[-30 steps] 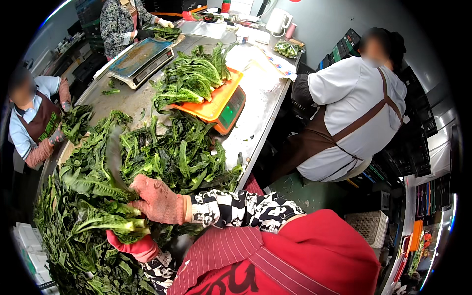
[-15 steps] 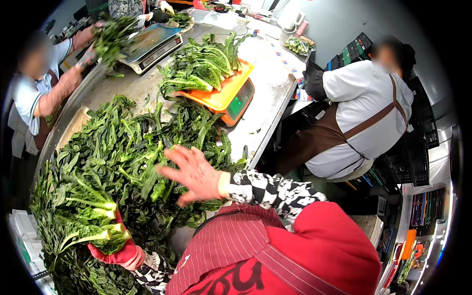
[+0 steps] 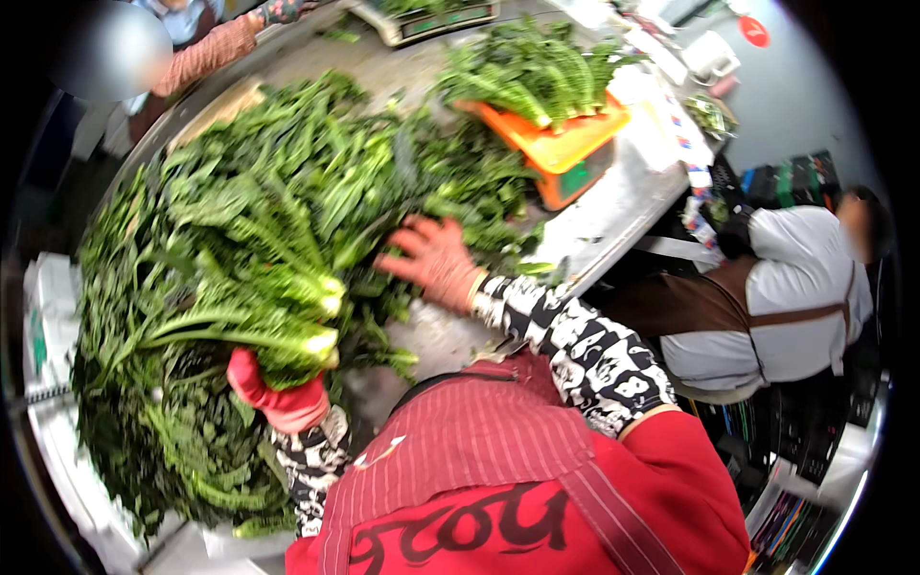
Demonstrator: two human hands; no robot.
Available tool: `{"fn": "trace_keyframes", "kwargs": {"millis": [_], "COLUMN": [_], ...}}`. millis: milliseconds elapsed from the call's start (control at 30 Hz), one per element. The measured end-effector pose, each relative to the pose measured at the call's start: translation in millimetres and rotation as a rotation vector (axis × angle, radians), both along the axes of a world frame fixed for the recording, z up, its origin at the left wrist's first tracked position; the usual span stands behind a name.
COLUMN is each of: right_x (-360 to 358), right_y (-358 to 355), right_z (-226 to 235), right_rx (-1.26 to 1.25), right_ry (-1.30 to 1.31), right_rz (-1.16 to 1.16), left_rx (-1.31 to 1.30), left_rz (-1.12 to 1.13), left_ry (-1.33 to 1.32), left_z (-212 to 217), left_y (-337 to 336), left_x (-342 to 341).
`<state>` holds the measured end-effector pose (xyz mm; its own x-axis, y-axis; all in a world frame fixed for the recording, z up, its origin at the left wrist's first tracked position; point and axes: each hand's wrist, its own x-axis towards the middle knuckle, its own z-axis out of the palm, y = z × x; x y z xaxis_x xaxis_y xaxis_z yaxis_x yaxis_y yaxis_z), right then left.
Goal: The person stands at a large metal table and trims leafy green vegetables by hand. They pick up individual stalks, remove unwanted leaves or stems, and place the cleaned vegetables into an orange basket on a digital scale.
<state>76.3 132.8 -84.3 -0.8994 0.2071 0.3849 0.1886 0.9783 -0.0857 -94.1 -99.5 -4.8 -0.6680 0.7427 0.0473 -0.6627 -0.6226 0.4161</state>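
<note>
A pale blue-grey wall (image 3: 800, 110) bearing a round red disc (image 3: 754, 32) rises at the far right. Below it stand dark crates (image 3: 803, 179). The metal worktop (image 3: 613, 230) shines under bright light on its right side; white containers (image 3: 50, 321) line the left.

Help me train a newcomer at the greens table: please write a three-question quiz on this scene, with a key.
1. Multiple choice: which hand holds the bunch of greens with pale cut ends?
A) left
B) right
C) both
2. True or false: leafy heads lie on the orange scale.
3. Short answer: is the person's right hand open or clenched?

Key:
1. A; the left hand has it.
2. True.
3. Open.
</note>
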Motion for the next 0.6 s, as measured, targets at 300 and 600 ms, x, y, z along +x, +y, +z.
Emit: {"fn": "trace_keyframes", "kwargs": {"millis": [300,600], "right_x": [-26,38], "right_y": [38,7], "right_z": [4,93], "right_rx": [-0.161,-0.145], "right_ry": [-0.077,-0.144], "right_rz": [-0.093,-0.128], "left_rx": [-0.063,-0.022], "left_rz": [-0.249,-0.575], "left_ry": [-0.067,-0.088], "left_z": [2,14], "left_y": [27,31], "left_x": [56,71]}}
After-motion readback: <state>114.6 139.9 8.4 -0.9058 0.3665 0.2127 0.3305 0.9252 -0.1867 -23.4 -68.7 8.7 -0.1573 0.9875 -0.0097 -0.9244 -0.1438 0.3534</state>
